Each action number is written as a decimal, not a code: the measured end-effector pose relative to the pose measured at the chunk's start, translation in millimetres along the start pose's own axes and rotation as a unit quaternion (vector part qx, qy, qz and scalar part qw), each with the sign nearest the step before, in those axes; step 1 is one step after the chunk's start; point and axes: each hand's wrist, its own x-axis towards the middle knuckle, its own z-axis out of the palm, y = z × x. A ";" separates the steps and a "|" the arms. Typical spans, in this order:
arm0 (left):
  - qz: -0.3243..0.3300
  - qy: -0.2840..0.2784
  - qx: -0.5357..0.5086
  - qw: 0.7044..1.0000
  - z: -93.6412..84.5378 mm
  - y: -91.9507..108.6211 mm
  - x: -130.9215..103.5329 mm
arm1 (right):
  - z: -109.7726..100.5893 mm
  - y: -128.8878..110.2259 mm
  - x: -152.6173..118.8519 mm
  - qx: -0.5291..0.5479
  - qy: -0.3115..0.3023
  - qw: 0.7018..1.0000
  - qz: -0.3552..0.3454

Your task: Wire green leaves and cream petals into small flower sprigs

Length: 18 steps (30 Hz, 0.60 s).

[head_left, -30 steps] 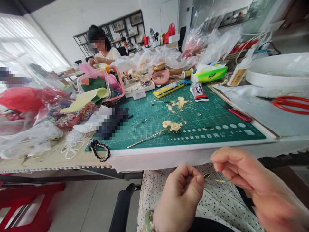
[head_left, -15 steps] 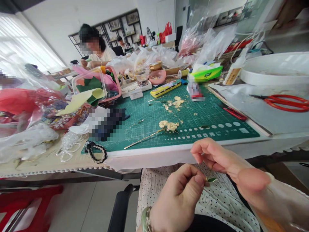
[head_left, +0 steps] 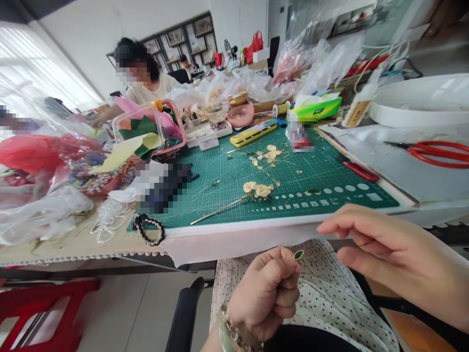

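A small green leaf with a gold edge (head_left: 299,254) is pinched between the thumb and forefinger of my left hand (head_left: 269,291), above my lap. A thin wire shows just to the right of the leaf. To the right, apart from it, my right hand (head_left: 388,256) hangs with its fingers stretched and nothing seen in them. On the green cutting mat (head_left: 216,171) lies a hairpin stick (head_left: 220,209) with cream flowers (head_left: 261,189) at one end. Behind it rest more cream petals on wires (head_left: 269,155). A dark green leaf (head_left: 313,191) lies near the mat's front edge.
Red-handled scissors (head_left: 436,151) and a red utility knife (head_left: 357,168) lie at the right. A glue bottle (head_left: 361,105) stands by a white round tray (head_left: 421,115). A yellow tin (head_left: 253,134) sits at the back. Another person (head_left: 146,80) sits across the table.
My left hand has turned upward, raising the leaf and bringing it leftward. My right hand has drawn away to the right, its fingers straighter. The person opposite has reached an arm sideways.
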 end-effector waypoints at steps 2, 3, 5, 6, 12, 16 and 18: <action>0.040 0.024 0.038 0.998 0.4 -3.1 1.3 | -5.0 -6.8 -5.7 -0.040 -0.043 0.998 -0.039; 0.066 0.037 0.065 0.995 1.1 -5.0 1.9 | -6.1 -11.2 -7.8 -0.044 -0.057 0.996 -0.046; 0.114 0.056 0.133 0.983 3.6 -8.4 2.9 | -5.5 -20.2 -8.5 -0.018 -0.083 0.995 -0.057; 0.129 0.058 0.166 0.976 5.5 -9.5 3.0 | -4.2 -23.4 -6.6 -0.002 -0.084 0.994 -0.066; 0.133 0.010 0.234 0.963 13.9 -6.5 -2.5 | 12.8 -6.3 12.6 -0.064 0.023 0.994 -0.083; 0.170 0.031 0.236 0.956 7.3 -2.0 -4.6 | 28.1 3.1 -11.7 -0.015 -0.091 0.995 -0.044; 0.181 0.053 0.255 0.948 4.0 -1.4 -3.4 | 31.7 -4.7 -32.0 0.005 -0.125 0.991 -0.056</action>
